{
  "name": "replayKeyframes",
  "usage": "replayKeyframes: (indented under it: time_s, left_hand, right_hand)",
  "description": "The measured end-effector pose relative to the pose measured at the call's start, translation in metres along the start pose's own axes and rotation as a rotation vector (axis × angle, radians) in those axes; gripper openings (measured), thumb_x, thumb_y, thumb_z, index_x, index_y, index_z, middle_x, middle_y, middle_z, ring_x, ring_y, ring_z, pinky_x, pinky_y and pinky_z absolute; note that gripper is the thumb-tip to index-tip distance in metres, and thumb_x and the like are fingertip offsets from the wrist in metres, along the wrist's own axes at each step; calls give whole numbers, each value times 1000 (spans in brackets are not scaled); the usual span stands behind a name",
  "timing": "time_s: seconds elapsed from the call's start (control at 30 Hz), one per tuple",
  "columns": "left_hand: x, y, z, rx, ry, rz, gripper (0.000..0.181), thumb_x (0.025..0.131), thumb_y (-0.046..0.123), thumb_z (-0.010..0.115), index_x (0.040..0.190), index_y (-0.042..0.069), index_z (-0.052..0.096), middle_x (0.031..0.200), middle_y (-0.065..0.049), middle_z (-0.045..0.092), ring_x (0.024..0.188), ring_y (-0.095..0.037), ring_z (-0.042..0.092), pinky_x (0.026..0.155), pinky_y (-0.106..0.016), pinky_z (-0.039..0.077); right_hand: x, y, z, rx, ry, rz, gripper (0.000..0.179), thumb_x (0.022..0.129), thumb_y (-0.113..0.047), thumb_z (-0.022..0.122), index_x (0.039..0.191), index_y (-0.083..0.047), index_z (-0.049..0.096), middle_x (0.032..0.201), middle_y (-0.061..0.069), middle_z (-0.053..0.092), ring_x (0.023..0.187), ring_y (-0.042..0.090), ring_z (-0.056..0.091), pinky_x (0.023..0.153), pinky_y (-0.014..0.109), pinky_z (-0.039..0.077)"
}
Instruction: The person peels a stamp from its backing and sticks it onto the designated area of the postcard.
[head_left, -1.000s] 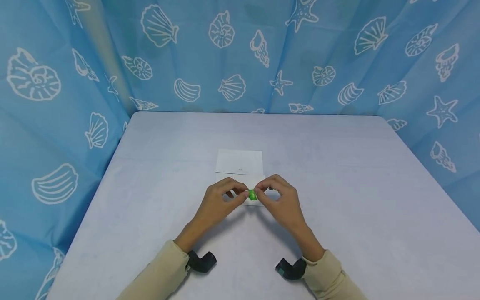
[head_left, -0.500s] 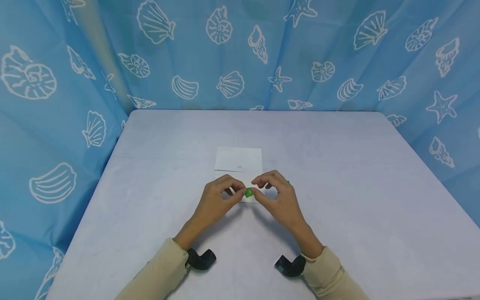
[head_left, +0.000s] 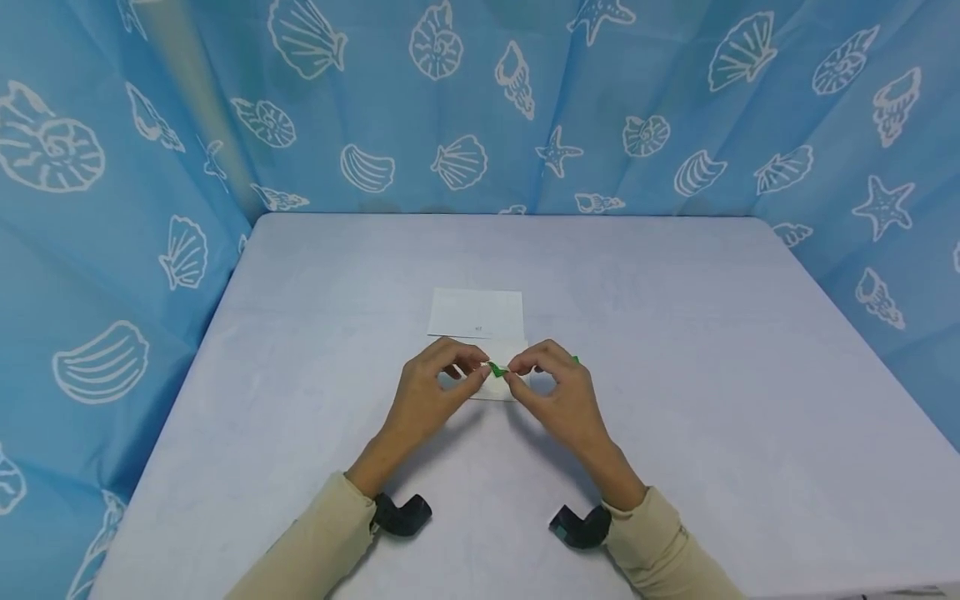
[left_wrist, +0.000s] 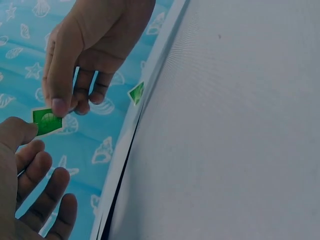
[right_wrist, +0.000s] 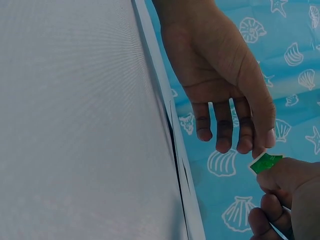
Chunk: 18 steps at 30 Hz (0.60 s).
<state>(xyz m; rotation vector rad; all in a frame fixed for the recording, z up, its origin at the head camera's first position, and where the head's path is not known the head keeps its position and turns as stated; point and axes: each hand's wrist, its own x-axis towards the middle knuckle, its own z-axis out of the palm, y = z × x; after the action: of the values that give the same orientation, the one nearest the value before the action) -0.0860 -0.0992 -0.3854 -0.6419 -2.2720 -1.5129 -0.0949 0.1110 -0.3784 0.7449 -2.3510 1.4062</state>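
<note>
Above the white papers, both hands meet at a small green square (head_left: pixel 497 369) with a white border, like a stamp or sticker. My left hand (head_left: pixel 431 387) pinches its left edge between thumb and forefinger. At the right edge, my right hand (head_left: pixel 558 396) pinches it between thumb and fingertips. In the left wrist view the green square (left_wrist: pixel 46 120) shows a pale round print, while the right wrist view shows the square (right_wrist: pixel 266 163) bent at the fingertips. A second green piece (head_left: pixel 576 359) shows beyond the right hand, mostly hidden by it.
One white paper (head_left: pixel 476 310) with a tiny mark lies on the pale-covered table (head_left: pixel 675 333). Another white paper (head_left: pixel 491 389) lies just nearer, partly under the hands. A blue shell-print curtain (head_left: pixel 525 108) encloses the back and sides. Each wrist wears a black device (head_left: pixel 402 515).
The green square has turned from facing upward to a tilted, bent pose. Half a second ago the right forefinger stood off it; now it closes in. The view has tipped slightly downward.
</note>
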Motion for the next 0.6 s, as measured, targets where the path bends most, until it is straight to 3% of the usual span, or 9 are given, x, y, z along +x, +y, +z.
replayKeyframes:
  time_s: [0.17, 0.33, 0.6]
  left_hand:
    - [0, 3, 1, -24, -5, -21, 6, 95, 22, 72, 96, 16, 73, 93, 10, 65, 84, -8, 62, 74, -32, 56]
    - [-1, 5, 4, -88, -41, -84, 8, 96, 25, 71, 99, 18, 75, 93, 12, 66, 84, -8, 63, 74, -30, 56]
    - [-3, 11, 6, -184, -81, -307, 18, 96, 33, 69, 107, 19, 75, 98, 8, 69, 85, -13, 64, 77, -31, 55]
  right_hand:
    - [1, 2, -1, -49, 77, -69, 9, 87, -7, 76, 93, -14, 73, 95, -2, 63, 89, 15, 61, 77, 44, 52]
    - [2, 5, -1, -118, 121, -199, 16, 82, 1, 78, 92, -10, 73, 94, 1, 62, 88, 18, 61, 78, 39, 48]
    - [5, 5, 0, -229, 119, -402, 21, 77, 8, 78, 89, -7, 71, 92, 5, 61, 85, 24, 57, 76, 41, 38]
